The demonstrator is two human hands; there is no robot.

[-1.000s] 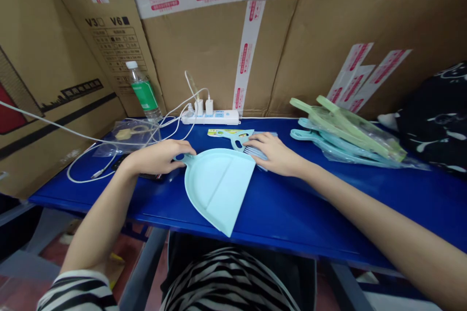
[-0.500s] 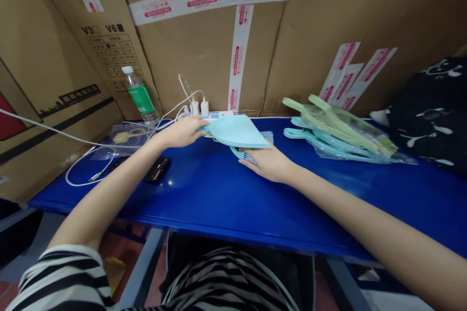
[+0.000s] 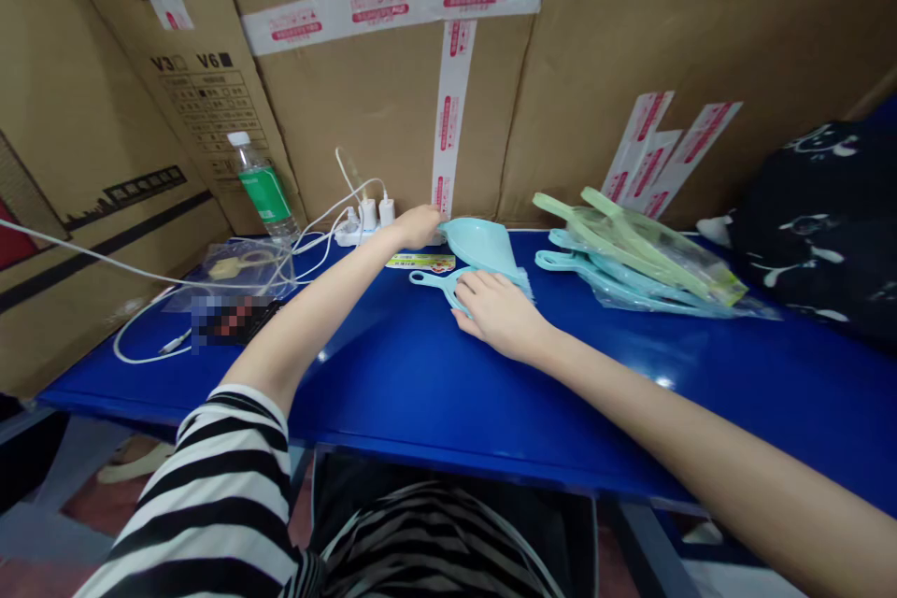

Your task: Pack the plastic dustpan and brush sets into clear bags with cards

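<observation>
A light blue dustpan [image 3: 480,241] lies on the blue table, its pan open side up and its handle pointing left. My left hand [image 3: 419,227] is closed around that handle, which it mostly hides. Just in front of the pan is a small light blue hand brush [image 3: 433,279] with a looped handle end; its pale bristles show at the right. My right hand [image 3: 501,310] grips the brush from above, fingers over its head and thumb at the near side. Beside the left hand a yellow and white printed label [image 3: 420,262] lies flat.
More dustpan sets in plastic bags, green and blue [image 3: 631,252], lie to the right. A power strip [image 3: 347,235] with chargers and white cables stands behind my left forearm, near a water bottle [image 3: 266,192]. Cardboard [image 3: 392,112] walls the back; a dark patterned bag [image 3: 813,224] sits far right.
The dustpan has turned from tilted over the brush to lying behind it, inside showing. My left hand has moved right with the handle. More of the brush handle and the label now shows.
</observation>
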